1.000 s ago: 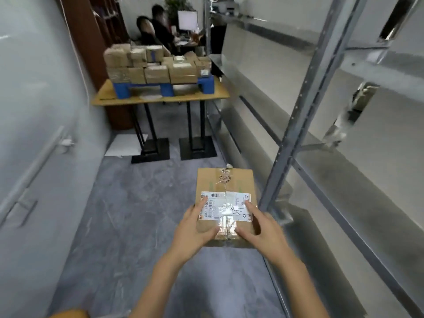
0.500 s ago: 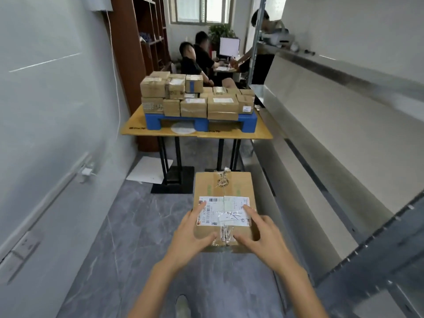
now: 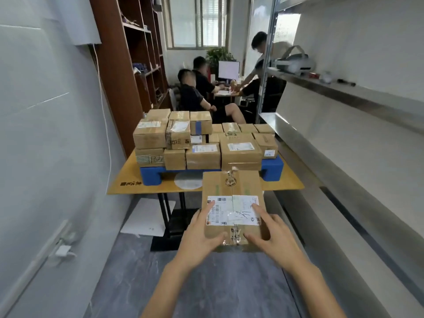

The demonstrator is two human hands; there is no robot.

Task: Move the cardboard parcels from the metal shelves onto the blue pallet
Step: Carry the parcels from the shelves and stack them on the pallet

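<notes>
A narrow aisle with a grey floor runs between a pale wall (image 3: 34, 134) on the left and metal shelves (image 3: 344, 92) on the right. A brown bookcase (image 3: 128, 65) stands past the wall, and people (image 3: 195, 88) sit round a desk with a monitor (image 3: 228, 70) at the far end.

Half a second ago the table (image 3: 284, 183) stood well ahead. It now fills the middle of the view, and a person standing at the desk has come into sight. The parcel (image 3: 231, 187), earlier seen against the floor, now overlaps the table's near edge with its far end. It is held in the air in front of the table.

The blue pallet (image 3: 151, 176) lies across the table, loaded with stacked parcels (image 3: 199, 143), two layers high at its left end.

The left hand (image 3: 202, 235) grips the parcel's near-left corner, and the right hand (image 3: 273, 237) grips the near-right corner as before. One digit of each hand lies on the white label (image 3: 232, 210).

The label carries barcodes and a black handwritten scrawl, but its print is too small to read. Dark characters by the table's near-left corner are also illegible. One stacked box bears black stripes and another a band of blue tape.
</notes>
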